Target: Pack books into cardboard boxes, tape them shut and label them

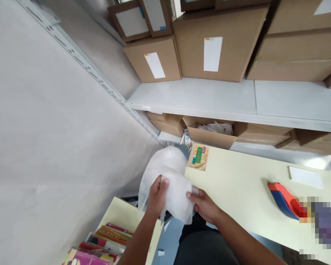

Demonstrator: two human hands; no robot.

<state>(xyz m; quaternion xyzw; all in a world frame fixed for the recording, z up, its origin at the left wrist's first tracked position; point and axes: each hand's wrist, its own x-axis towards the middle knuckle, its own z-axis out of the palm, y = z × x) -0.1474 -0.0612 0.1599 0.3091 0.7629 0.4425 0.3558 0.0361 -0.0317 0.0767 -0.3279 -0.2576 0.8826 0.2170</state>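
My left hand (156, 197) and my right hand (204, 205) both grip a white plastic bag (167, 173) in front of me, between two pale tables. The left fingers pinch its upper left edge. Fingers of the right hand close on its right edge. The bag bulges upward behind the hands. What it contains is hidden. Just beyond it, on the corner of the right table (237, 184), lies a small packet with green and pink pieces (198, 156).
A red and blue tape dispenser (284, 200) and a white card (305, 176) lie on the right table. Colourful books (105, 241) are stacked on the low left table. Cardboard boxes (215, 44) fill the grey shelves ahead. An open box (209, 132) sits below.
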